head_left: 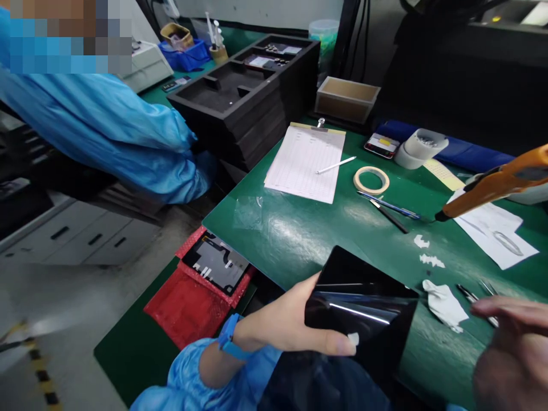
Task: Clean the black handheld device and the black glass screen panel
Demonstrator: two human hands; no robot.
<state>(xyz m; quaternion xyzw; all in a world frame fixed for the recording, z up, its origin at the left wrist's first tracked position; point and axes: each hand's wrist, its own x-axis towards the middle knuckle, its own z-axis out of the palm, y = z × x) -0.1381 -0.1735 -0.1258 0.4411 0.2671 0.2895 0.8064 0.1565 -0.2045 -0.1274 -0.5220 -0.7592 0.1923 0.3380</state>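
Note:
My left hand [291, 322] grips a glossy black panel [363, 302] by its left edge, thumb laid across the front face near a small white tab. The panel is tilted over the front edge of the green table mat [299, 228]. My right hand [514, 354] hovers blurred at the lower right, fingers stretched toward the panel and holding nothing that I can see. Tweezers [475, 297] and a crumpled white wipe [445, 305] lie just beyond its fingertips.
A clipboard with a form and white pen [306, 162], a tape ring [371, 180], dark hand tools [389, 210] and an orange tool [496, 182] lie on the mat. Stacked black foam trays [248, 97] stand behind. A co-worker's blue sleeve [115, 137] reaches in at left. Red bubble bags [192, 297] lie below.

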